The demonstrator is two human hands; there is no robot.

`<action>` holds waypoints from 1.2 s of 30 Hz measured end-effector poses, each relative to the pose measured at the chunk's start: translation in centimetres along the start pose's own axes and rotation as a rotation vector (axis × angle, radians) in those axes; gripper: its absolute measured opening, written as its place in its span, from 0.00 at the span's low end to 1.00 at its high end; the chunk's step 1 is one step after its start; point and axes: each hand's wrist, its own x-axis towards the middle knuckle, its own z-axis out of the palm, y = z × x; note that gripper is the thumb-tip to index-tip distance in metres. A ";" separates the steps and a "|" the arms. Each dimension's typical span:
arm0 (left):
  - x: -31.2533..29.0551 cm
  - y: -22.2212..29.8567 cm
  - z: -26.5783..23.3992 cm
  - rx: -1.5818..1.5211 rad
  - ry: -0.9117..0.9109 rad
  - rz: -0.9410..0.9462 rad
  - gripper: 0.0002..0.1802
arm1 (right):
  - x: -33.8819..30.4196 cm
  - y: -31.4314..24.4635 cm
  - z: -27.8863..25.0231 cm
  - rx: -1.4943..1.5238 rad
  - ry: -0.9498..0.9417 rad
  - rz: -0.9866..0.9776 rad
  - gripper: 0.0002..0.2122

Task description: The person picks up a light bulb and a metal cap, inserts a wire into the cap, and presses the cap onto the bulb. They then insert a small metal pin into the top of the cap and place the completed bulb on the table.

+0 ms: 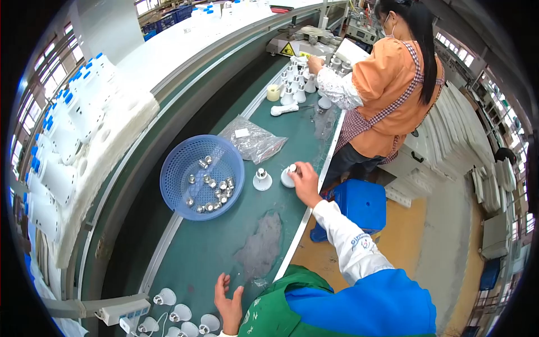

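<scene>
Our right hand (306,182) grips a white bulb housing (288,176) with a metal cap; our left hand (229,303) rests open, fingers spread, empty.

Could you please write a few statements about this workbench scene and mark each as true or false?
1. The right hand rests on a white bulb housing on the green table. True.
2. The blue basket holds only white plastic bottles. False: it holds small metal caps.
3. The left hand holds a bulb housing in a closed grip. False: it lies open on the table and holds nothing.
4. A second white housing stands between the basket and the right hand. True.
5. The clear plastic bag lies inside the basket. False: it lies on the table beyond it.
</scene>
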 end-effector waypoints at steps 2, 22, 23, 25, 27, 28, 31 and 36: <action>-0.4 -0.5 -0.9 -0.010 0.022 -0.035 0.32 | 1.6 1.4 0.1 -0.062 0.059 -0.015 0.10; 0.8 0.5 -0.5 -0.024 0.047 -0.126 0.28 | 5.7 6.0 7.0 -0.646 -0.311 -0.211 0.04; 1.0 0.8 -0.4 -0.006 0.017 -0.124 0.28 | 6.1 6.3 7.3 -0.645 -0.303 -0.212 0.04; 0.9 -0.2 -0.4 0.013 0.071 -0.055 0.23 | 7.3 5.4 8.3 -0.828 -0.482 -0.149 0.04; 0.5 -1.0 -0.5 0.023 0.106 0.041 0.19 | 7.4 4.5 8.7 -0.877 -0.543 -0.211 0.04; 0.3 -0.9 -0.9 -0.017 0.037 -0.076 0.22 | 7.6 4.4 8.7 -0.886 -0.557 -0.254 0.05; 0.2 -1.9 -0.7 -0.115 -0.002 -0.163 0.26 | 7.7 5.4 10.1 -0.898 -0.572 -0.203 0.05; -0.3 2.6 -0.7 -0.087 0.005 -0.197 0.20 | 6.3 5.4 9.7 -0.823 -0.589 -0.078 0.06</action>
